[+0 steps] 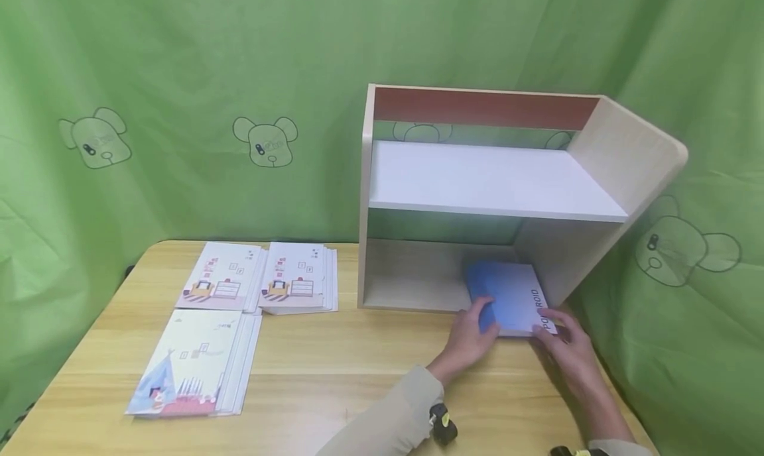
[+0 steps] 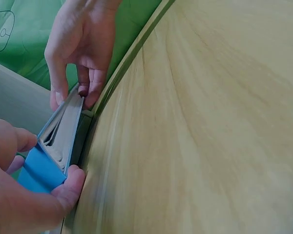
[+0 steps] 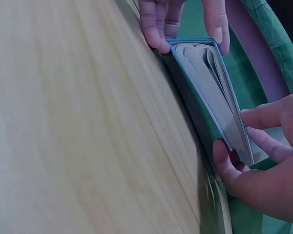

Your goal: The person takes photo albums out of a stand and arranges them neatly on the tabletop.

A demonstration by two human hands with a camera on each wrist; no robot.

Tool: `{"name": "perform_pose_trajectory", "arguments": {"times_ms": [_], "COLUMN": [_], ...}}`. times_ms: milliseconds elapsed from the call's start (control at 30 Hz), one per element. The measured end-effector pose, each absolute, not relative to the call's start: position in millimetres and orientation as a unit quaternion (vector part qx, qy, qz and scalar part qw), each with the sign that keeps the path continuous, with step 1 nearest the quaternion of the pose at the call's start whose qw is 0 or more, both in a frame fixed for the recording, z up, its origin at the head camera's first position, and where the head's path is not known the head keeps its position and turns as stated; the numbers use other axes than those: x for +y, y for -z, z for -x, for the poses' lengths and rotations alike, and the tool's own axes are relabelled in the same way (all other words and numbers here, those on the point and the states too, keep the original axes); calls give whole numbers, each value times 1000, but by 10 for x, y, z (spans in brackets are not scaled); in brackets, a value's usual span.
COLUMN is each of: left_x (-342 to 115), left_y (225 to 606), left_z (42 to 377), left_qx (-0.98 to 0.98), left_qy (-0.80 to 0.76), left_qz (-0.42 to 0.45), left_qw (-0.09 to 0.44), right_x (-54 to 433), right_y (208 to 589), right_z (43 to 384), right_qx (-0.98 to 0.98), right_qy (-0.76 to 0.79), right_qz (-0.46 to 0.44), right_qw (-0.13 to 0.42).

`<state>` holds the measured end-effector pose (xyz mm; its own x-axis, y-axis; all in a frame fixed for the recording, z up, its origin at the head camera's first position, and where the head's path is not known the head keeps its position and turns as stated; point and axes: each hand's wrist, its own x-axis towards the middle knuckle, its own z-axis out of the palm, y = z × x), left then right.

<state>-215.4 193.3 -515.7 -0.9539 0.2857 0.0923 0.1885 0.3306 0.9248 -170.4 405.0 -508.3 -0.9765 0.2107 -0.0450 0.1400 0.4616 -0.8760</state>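
A blue-and-white hardcover book (image 1: 516, 297) lies at the right front of the shelf unit's lower level, with dark lettering along its right side. My left hand (image 1: 470, 340) pinches its blue spine (image 2: 41, 168) near the front corner, thumb on one cover and fingers on the other. On the opposite side my right hand (image 1: 572, 353) grips the front right corner between thumb and fingers. In the right wrist view the page block (image 3: 205, 73) shows between the covers, its pages bunched and slightly fanned. The right hand (image 3: 268, 165) there holds the narrower end.
The wooden shelf unit (image 1: 365, 177) has a white upper board (image 1: 477, 177) above the hands and a side panel close on the right. Several stacked booklets (image 1: 185, 363) lie in three piles at the table's left. A green curtain (image 1: 179, 58) hangs behind the table (image 1: 334, 363).
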Motion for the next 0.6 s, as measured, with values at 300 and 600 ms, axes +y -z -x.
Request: {"name": "perform_pose_trajectory", "arguments": {"times_ms": [300, 600], "left_x": [1855, 1700], "left_y": [5215, 5236], "left_z": [2161, 2111], "left_qx": [777, 730], "left_qy": [-608, -658], "left_qz": [-155, -167], "left_qw": [50, 82], "right_x": [4050, 4004], "right_y": [5035, 5032], "right_z": [1690, 1600], "right_qx": [-848, -853], "right_qy": [-524, -520], "right_qz": [80, 35], "right_qw": [25, 15]}}
